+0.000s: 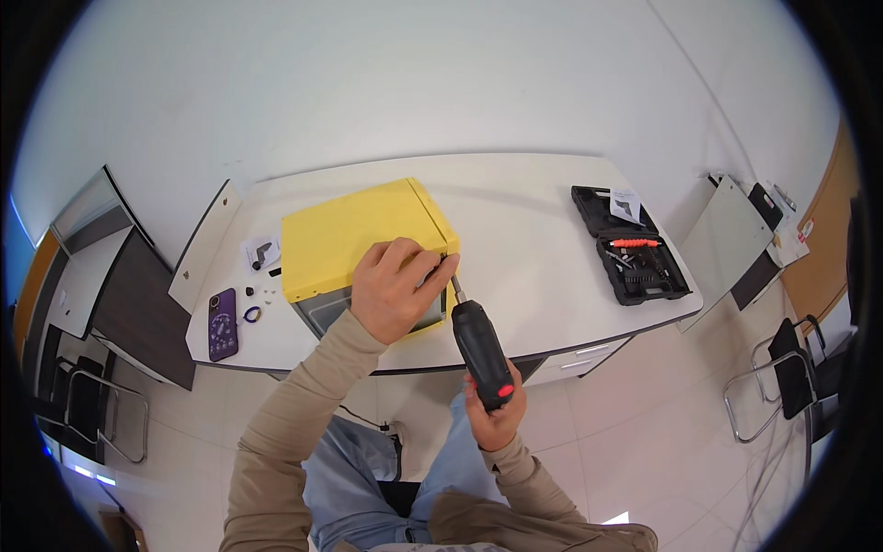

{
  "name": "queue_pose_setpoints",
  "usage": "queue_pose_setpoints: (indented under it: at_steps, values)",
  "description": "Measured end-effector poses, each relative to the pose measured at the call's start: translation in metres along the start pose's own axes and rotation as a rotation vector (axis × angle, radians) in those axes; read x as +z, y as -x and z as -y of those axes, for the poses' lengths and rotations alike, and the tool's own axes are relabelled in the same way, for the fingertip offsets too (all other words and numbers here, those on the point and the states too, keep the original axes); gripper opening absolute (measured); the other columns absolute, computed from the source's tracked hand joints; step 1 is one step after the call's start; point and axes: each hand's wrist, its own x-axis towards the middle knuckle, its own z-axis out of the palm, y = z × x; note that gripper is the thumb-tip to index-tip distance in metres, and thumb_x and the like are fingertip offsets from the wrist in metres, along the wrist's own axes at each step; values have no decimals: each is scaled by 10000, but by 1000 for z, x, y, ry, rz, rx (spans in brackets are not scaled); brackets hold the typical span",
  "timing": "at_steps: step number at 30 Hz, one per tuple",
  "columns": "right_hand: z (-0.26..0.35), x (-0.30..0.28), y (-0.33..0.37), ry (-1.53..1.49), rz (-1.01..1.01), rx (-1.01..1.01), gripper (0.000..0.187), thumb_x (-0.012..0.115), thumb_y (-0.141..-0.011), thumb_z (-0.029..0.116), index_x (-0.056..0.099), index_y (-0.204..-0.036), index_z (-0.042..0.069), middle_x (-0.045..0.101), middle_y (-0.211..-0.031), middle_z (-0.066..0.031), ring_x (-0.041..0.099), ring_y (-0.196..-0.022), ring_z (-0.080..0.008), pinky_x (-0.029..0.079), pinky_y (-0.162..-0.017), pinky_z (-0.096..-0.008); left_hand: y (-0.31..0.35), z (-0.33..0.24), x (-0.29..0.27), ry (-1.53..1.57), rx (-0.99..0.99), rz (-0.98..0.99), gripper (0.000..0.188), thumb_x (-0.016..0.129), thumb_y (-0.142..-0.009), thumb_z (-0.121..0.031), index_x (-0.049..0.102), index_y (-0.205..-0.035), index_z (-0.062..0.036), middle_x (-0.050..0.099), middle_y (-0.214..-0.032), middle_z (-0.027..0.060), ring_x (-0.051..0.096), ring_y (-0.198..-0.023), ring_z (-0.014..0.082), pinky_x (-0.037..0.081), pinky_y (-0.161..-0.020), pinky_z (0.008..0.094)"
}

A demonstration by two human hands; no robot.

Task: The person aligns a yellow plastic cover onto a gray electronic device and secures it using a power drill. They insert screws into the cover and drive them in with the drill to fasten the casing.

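Note:
A yellow box-shaped appliance (359,216) with a dark glass-like front (328,310) stands on the white table, its front turned toward me. My left hand (395,290) lies over its front right corner, fingers bent and closed together. Something dark shows between those fingers, but I cannot make out what it is. In my right hand (497,414) is a black cordless screwdriver (480,350) with a red button, gripped by its lower end. Its metal bit points up at the appliance's right front corner, close to my left fingertips. The bit's very tip is hard to see.
On the right of the table (533,212) lies an opened black tool case (635,267) with bits, an orange flexible shaft and a leaflet. At left are a purple phone (223,324), a blue ring-shaped item (253,315), small loose parts and a printed sheet (261,253). Chairs stand either side.

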Motion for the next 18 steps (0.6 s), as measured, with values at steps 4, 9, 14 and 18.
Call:
queue_pose_setpoints:
  at_steps: [4, 9, 14, 18]
  values:
    - [2, -2, 0, 57, 5, -20, 553, 684, -801, 19, 492, -1312, -71, 674, -971, -148, 662, -830, -200, 527, -754, -307, 0, 0, 1, -4, -1, -1, 368, 670, -634, -127, 761, -991, -135, 627, -861, -38, 592, -829, 179, 470, -654, 323]
    - [14, -4, -3, 44, 56, -9, 538, 625, -831, -28, 455, -1338, -84, 677, -977, -132, 658, -868, -156, 530, -797, -284, 2, -1, 1, -8, -9, -11, 373, 667, -634, -126, 760, -995, -140, 626, -863, -43, 594, -837, 176, 470, -653, 322]
    - [17, -5, -6, 55, 58, -35, 534, 611, -821, -40, 464, -1333, -85, 678, -967, -134, 662, -852, -158, 533, -783, -283, 2, 0, 1, 1, -10, -19, 389, 663, -629, -127, 757, -1007, -140, 619, -866, -45, 594, -842, 178, 473, -657, 324]
    - [17, -5, -7, 87, 60, -63, 531, 609, -819, -39, 471, -1329, -86, 683, -964, -136, 667, -854, -161, 537, -775, -286, 4, 1, 2, 6, -6, -25, 395, 661, -634, -129, 751, -1018, -140, 608, -872, -42, 594, -850, 182, 479, -665, 327]
